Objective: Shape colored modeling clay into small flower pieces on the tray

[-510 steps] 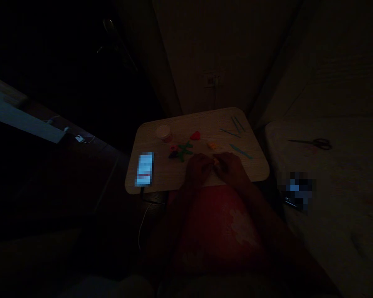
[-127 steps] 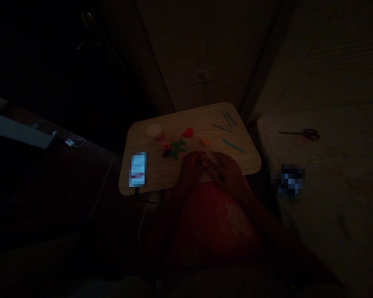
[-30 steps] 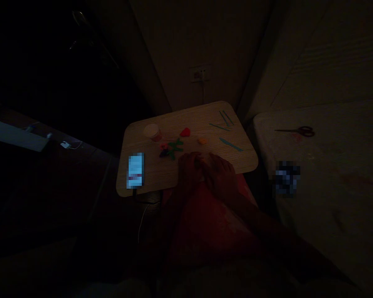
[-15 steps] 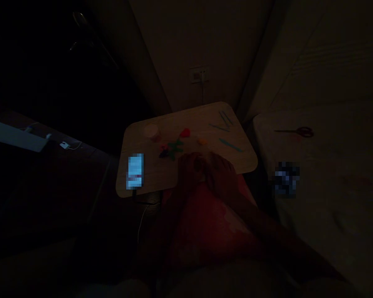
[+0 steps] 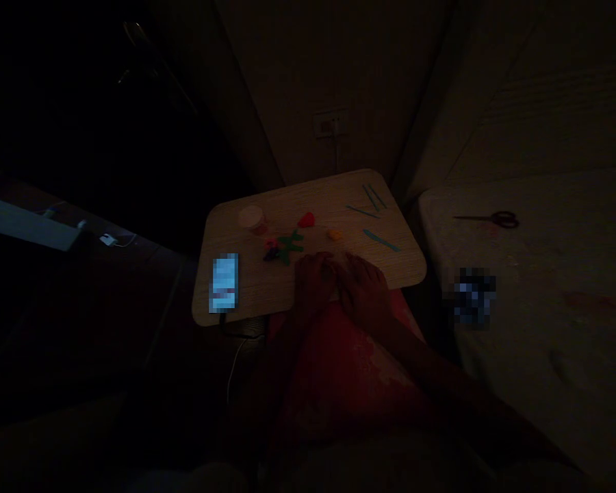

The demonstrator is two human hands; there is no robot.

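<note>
My left hand (image 5: 313, 279) and my right hand (image 5: 365, 287) are close together at the front edge of a small wooden table (image 5: 257, 291). The fingers of both are bent inward and nearly meet; darkness hides whatever is between them. Just beyond my left hand lie a green branching piece (image 5: 290, 243), a dark lump (image 5: 272, 254) and a pinkish-red bit (image 5: 271, 242), apparently modelling clay. Farther back is a red lump (image 5: 306, 220). A small orange piece (image 5: 335, 234) sits beyond the gap between my hands.
Thin blue-green strips (image 5: 374, 197) and a wider blue-green stick (image 5: 381, 240) lie at the table's right. A round tub (image 5: 251, 218) stands back left, with a lit phone (image 5: 224, 283) nearer. Scissors (image 5: 503, 219) rest on a pale surface to the right. A socket (image 5: 330, 123) is behind.
Both hands stay at the same place by the table edge. Their fingers have shifted slightly where they meet. The things on the table lie as before.
</note>
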